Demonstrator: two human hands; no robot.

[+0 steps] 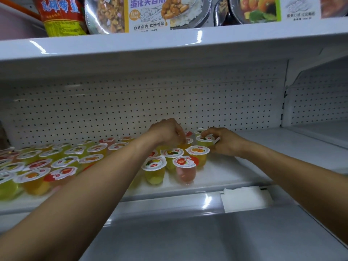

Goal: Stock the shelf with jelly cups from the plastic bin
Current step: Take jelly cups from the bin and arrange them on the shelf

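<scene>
Several jelly cups with white fruit-print lids stand in rows on the white shelf [226,172], filling its left half up to about the middle. A pink strawberry cup [185,170] and a yellow cup [154,171] stand at the front of the right-most group. My left hand [167,131] reaches in over the back rows with its fingers curled down onto a cup near the pegboard. My right hand [224,141] grips a green jelly cup [204,140] at the back right of the group. The plastic bin is not in view.
A white pegboard wall [131,102] backs the shelf. The shelf above [131,46] hangs low and carries packaged meals and a red-labelled jar. A white price-tag holder [244,198] is clipped to the front rail. Another shelf bay [318,132] adjoins on the right.
</scene>
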